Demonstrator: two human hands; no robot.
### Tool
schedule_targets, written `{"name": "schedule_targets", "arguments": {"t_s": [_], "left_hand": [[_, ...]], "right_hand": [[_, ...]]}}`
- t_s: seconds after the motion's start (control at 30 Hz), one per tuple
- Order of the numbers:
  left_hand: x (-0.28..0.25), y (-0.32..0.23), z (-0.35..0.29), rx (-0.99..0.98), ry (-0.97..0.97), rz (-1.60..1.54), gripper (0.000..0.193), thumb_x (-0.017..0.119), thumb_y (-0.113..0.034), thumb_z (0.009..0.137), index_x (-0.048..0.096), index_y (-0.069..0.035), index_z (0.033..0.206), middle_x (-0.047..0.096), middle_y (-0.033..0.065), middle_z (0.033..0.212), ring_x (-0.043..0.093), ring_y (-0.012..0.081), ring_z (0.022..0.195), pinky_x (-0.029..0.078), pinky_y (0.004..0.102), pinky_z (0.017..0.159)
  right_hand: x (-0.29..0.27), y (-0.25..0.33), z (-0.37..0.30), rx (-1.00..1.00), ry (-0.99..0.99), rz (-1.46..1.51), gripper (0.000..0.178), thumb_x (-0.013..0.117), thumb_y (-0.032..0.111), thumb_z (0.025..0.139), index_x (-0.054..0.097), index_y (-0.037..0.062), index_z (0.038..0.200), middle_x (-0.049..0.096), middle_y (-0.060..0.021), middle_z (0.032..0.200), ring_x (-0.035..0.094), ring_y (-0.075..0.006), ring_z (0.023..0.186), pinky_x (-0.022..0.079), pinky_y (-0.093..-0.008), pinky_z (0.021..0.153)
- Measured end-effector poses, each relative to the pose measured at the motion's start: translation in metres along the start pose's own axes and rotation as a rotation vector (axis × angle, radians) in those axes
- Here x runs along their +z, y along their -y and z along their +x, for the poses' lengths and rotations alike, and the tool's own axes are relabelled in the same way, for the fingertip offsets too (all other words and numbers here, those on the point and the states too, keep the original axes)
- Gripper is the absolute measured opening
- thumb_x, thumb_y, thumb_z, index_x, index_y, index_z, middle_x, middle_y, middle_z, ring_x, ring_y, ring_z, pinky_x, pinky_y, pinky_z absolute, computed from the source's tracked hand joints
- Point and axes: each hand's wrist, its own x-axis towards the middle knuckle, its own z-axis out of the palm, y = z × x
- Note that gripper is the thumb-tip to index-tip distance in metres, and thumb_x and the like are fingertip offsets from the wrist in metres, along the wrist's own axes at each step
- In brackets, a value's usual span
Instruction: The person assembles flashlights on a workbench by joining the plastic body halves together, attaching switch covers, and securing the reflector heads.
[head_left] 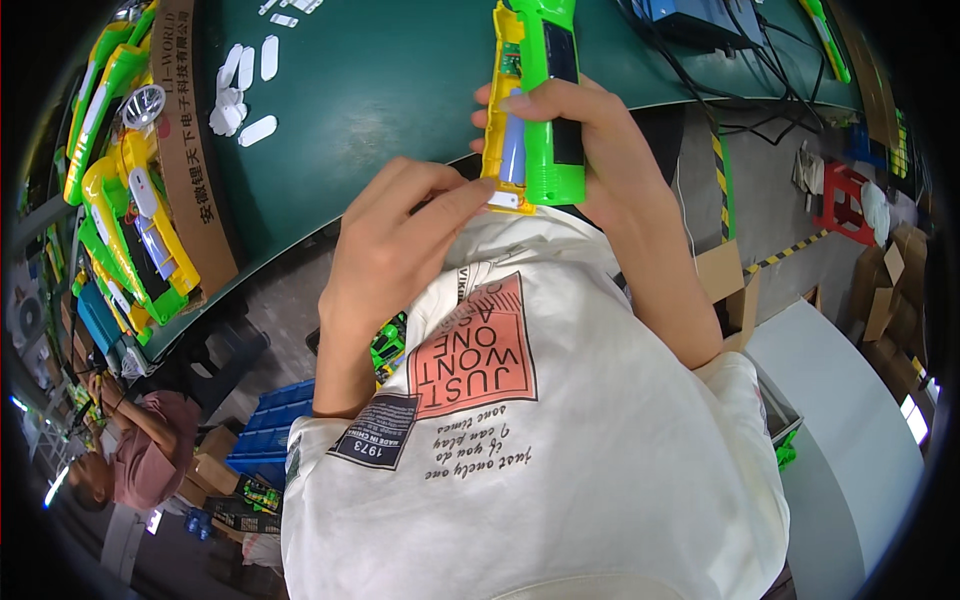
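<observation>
Above the table's near edge, an opened flashlight (553, 110) is held upright. Its green half with dark panels lies beside a yellow half-shell (493, 130), in which a blue cylindrical battery (513, 150) and a bit of circuit board show. My right hand (600, 130) wraps round the flashlight from the right, thumb across its front over the battery. My left hand (395, 225) is closed, with its fingertips pressed on the bottom end of the yellow shell, beside a small white plastic piece (505, 199) seated there. Some left fingertips are hidden.
On the green table (340, 90) lie several white oval plastic pieces (232, 100). A cardboard box (195, 140) at left borders stacked green-yellow flashlights (140, 215). A blue device (700, 22) with black cables stands at far right. Blue crates (270, 425) and another person (155, 445) are at lower left.
</observation>
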Motion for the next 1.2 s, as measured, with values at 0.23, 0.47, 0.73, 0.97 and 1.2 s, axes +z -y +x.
{"name": "schedule_targets", "arguments": {"t_s": [0.23,0.47,0.73,0.97,1.2], "left_hand": [[0.007,-0.01,0.002,0.053,0.015,0.0,0.03,0.073,0.004,0.065,0.07,-0.002,0.094,0.06,0.009,0.085,0.057,0.0218,0.071,0.048,0.0299,0.057],[0.01,-0.011,-0.001,0.061,0.038,0.045,0.028,0.072,0.005,0.065,0.068,-0.001,0.092,0.06,0.0088,0.083,0.058,0.023,0.071,0.048,0.0313,0.058],[0.011,-0.008,-0.003,0.147,0.007,0.096,0.033,0.068,0.001,0.057,0.068,-0.001,0.09,0.062,0.0087,0.085,0.058,0.0242,0.071,0.047,0.0326,0.059],[0.011,-0.005,-0.005,0.177,0.014,0.143,0.026,0.068,-0.005,0.064,0.067,-0.001,0.089,0.059,0.0074,0.087,0.057,0.0214,0.073,0.047,0.033,0.064],[0.011,-0.005,-0.006,0.15,-0.004,0.155,0.029,0.068,-0.003,0.06,0.066,0.001,0.089,0.061,0.008,0.088,0.058,0.0224,0.074,0.047,0.0328,0.063]], "right_hand": [[0.0,-0.005,0.0,-0.023,-0.028,0.017,0.038,0.065,0.011,0.074,0.057,-0.008,0.106,0.061,-0.0174,0.092,0.064,-0.0272,0.08,0.054,-0.0378,0.073],[-0.001,-0.007,0.001,-0.002,-0.021,0.044,0.038,0.066,0.01,0.073,0.056,-0.0071,0.105,0.06,-0.0163,0.093,0.063,-0.0265,0.08,0.054,-0.0378,0.073],[0.005,-0.006,0.0,-0.007,-0.06,0.077,0.027,0.068,0.009,0.072,0.056,-0.0002,0.093,0.061,-0.0106,0.08,0.062,-0.0203,0.069,0.054,-0.0345,0.064],[0.003,-0.007,0.001,0.011,-0.04,0.082,0.026,0.068,0.009,0.072,0.056,-0.0003,0.094,0.061,-0.0108,0.081,0.062,-0.0206,0.069,0.054,-0.0351,0.063],[0.003,-0.007,0.001,0.009,-0.056,0.073,0.026,0.068,0.01,0.072,0.055,0.0005,0.093,0.062,-0.0105,0.082,0.062,-0.0206,0.07,0.054,-0.0357,0.064]]}}
